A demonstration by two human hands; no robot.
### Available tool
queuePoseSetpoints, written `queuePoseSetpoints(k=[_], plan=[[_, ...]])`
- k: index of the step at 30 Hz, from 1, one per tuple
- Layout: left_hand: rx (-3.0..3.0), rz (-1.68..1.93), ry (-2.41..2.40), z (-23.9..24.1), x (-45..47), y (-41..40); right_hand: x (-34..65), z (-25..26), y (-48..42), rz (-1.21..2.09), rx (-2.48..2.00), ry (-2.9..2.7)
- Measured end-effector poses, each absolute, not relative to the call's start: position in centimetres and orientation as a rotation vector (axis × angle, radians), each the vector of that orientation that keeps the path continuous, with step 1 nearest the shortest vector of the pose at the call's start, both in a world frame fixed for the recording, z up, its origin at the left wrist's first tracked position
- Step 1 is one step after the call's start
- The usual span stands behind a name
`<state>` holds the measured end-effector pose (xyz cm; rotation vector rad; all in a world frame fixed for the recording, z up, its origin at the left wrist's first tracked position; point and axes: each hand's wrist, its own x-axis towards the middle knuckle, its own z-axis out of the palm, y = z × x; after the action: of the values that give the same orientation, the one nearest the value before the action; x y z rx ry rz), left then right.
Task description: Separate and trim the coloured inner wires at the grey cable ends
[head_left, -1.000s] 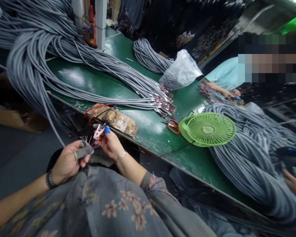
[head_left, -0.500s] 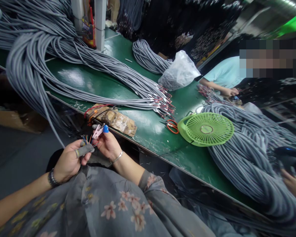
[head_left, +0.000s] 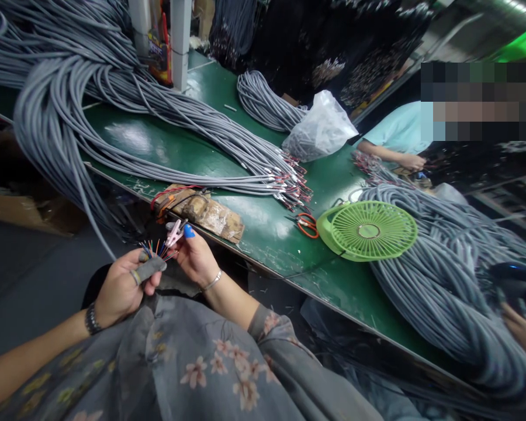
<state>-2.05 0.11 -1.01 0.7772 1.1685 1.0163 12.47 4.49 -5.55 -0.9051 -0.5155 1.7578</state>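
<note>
My left hand (head_left: pixel 125 286), with grey covers on thumb and finger, is closed on the end of a grey cable (head_left: pixel 94 225). Thin coloured wires (head_left: pixel 156 248) fan out above its thumb, among them blue, orange and white ones. Close beside it, my right hand (head_left: pixel 196 257) wears a blue thumb cover and pinches a small pale pink clip-like tool (head_left: pixel 174 234). Its fingertips are at the right side of the wires; whether they grip one is too small to tell. The cable runs down from a big grey cable bundle (head_left: pixel 48 111) draped over the table edge.
A taped wooden block (head_left: pixel 208 215) with wires lies at the edge of the green table (head_left: pixel 263 245). Orange-handled scissors (head_left: pixel 307 225), a green fan (head_left: pixel 368 230) and a plastic bag (head_left: pixel 322 128) stand farther right. Another cable pile (head_left: pixel 442 280) lies before a co-worker's arm (head_left: pixel 388 153).
The wires in my left hand look more spread out. Both hands stay nearly in place, and the whole view has shifted very slightly.
</note>
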Motion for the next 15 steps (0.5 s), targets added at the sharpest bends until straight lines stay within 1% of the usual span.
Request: queuePoseSetpoints(k=[3,5,11,15], plan=[[0.769,1.002,1.153,-0.9,-1.7,0.3,12.6,-6.3,4.4,1.545,-1.026,-0.674],[0.761,0.993,1.149,-0.8,-1.5,0.5,12.6,-6.7,4.5,1.476,-1.067,-0.745],[0.712,0.978,1.167,-1.0,-1.4,0.9,12.3,-6.3,5.3,1.789,-0.913,-0.49],[0.695,0.976,1.174,-1.1,-1.4,0.9,12.0,-6.1,5.6,1.821,-0.855,-0.373]])
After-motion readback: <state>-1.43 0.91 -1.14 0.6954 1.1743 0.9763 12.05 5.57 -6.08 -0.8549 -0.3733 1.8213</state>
